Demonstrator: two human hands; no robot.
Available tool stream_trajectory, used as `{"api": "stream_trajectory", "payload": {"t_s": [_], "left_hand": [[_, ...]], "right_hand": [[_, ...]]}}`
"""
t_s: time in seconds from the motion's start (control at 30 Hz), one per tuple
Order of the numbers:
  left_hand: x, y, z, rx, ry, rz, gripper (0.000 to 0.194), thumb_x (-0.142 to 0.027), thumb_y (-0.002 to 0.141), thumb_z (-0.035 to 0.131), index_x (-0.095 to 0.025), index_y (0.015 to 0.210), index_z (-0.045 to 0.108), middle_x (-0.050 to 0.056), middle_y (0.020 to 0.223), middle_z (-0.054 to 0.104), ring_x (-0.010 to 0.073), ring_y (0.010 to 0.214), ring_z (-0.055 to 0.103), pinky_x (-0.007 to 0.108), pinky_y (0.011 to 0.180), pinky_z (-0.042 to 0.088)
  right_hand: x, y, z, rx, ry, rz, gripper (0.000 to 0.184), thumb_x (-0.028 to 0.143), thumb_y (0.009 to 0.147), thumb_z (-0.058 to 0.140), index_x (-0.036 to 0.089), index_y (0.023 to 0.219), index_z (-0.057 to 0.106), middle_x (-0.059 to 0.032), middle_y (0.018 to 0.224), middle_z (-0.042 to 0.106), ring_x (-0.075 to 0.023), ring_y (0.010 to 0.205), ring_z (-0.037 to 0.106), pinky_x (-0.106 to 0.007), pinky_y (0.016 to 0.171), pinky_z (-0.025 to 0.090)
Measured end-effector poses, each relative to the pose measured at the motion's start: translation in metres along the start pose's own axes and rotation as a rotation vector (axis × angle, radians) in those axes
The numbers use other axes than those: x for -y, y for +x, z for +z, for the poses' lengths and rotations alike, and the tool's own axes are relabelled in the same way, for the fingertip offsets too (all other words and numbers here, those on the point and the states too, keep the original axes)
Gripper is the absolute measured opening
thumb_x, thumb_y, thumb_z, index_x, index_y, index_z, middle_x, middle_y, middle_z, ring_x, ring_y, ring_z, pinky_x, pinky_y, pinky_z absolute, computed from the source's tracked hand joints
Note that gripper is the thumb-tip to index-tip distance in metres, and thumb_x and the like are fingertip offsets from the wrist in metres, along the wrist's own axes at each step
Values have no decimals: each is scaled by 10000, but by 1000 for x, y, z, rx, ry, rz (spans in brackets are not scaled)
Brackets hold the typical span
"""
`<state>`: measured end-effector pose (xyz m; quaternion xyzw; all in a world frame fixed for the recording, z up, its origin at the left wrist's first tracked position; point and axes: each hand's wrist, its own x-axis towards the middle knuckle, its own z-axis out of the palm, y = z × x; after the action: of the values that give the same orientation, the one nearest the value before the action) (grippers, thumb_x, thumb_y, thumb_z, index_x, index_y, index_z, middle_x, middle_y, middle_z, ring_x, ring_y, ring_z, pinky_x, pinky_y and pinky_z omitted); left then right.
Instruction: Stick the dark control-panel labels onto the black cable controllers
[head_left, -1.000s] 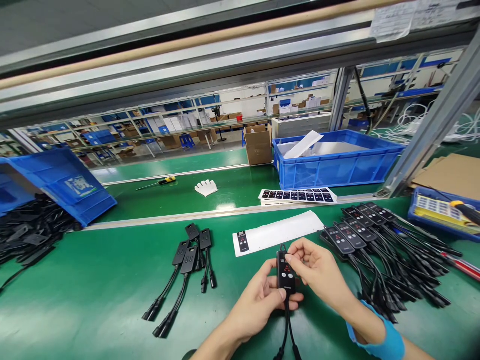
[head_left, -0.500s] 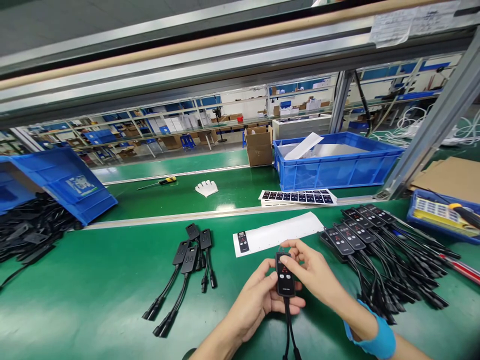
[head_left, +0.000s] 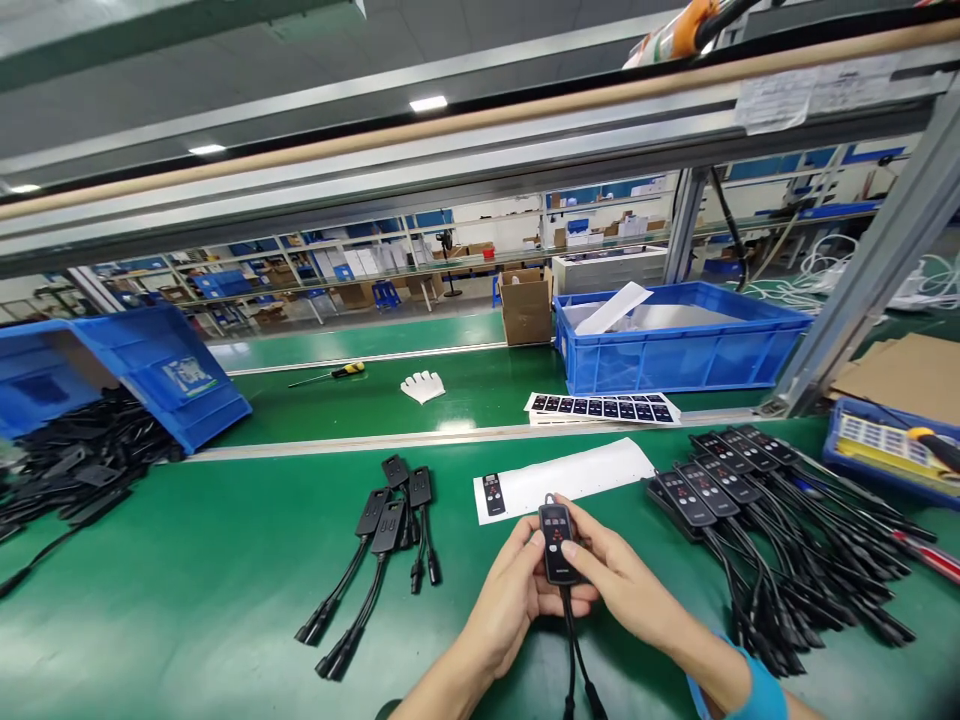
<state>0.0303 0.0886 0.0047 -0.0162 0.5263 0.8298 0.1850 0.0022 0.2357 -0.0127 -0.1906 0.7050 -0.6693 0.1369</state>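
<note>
A small black controller (head_left: 556, 562) with a printed face and two cables running down is held between both hands over the green bench. My left hand (head_left: 510, 590) grips its left side, thumb on the face edge and fingers behind. My right hand (head_left: 611, 560) closes on the right side, its thumb pressed on the face near the buttons. Just beyond lies a white label sheet (head_left: 570, 478) with one black label (head_left: 492, 495) at its left end. Right of my hands, several labelled controllers (head_left: 705, 492) lie in rows. Several controllers with plain faces (head_left: 388, 528) lie on the left.
A tilted blue bin (head_left: 180, 375) with a heap of black controllers (head_left: 67, 460) stands far left. Behind the label sheet are stacked label sheets (head_left: 600, 408) and a blue crate (head_left: 675, 350). A screwdriver (head_left: 349, 370) and white glove (head_left: 423, 387) lie farther back.
My right hand has moved from the controller's top end down along its right side, the thumb now lower on the face. The camera view has tilted up slightly.
</note>
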Motion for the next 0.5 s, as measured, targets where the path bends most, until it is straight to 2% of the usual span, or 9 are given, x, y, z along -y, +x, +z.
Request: {"api": "stream_trajectory", "payload": {"t_s": [0.07, 0.17, 0.33, 0.4, 0.5], "left_hand": [[1, -1, 1, -5, 28, 7, 369, -419, 881, 503, -161, 1133, 420, 94, 830, 673, 222, 717, 689, 258, 590, 532], [3, 0, 1, -17, 69, 10, 395, -429, 862, 511, -158, 1126, 398, 90, 795, 673, 222, 695, 690, 249, 576, 538], [8, 3, -2, -29, 131, 6, 375, -432, 861, 470, -156, 1102, 392, 92, 760, 667, 219, 605, 681, 222, 489, 516], [9, 4, -3, -26, 136, -3, 357, -421, 861, 458, -157, 1092, 395, 87, 751, 664, 211, 571, 674, 198, 448, 494], [10, 5, -3, -22, 124, -13, 330, -405, 866, 444, -153, 1075, 404, 74, 715, 655, 185, 533, 658, 181, 427, 484]], "right_hand": [[-1, 1, -2, -42, -57, -24, 560, 473, 898, 433, 203, 1388, 410, -78, 1352, 480, -235, 1283, 389, -405, 1092, 302], [-2, 1, -1, -62, -123, -27, 545, 444, 901, 427, 196, 1385, 419, -85, 1261, 554, -245, 1233, 442, -399, 1040, 368], [-6, -2, 2, -58, -209, -48, 512, 382, 913, 410, 197, 1390, 412, -64, 1009, 641, -220, 911, 593, -361, 843, 486], [-8, -2, 3, -52, -218, -53, 514, 378, 916, 405, 193, 1396, 402, -52, 926, 644, -198, 782, 592, -333, 742, 504], [-9, -3, 4, -49, -233, -65, 509, 367, 915, 411, 190, 1393, 406, -41, 872, 630, -178, 711, 568, -290, 648, 492]]}}
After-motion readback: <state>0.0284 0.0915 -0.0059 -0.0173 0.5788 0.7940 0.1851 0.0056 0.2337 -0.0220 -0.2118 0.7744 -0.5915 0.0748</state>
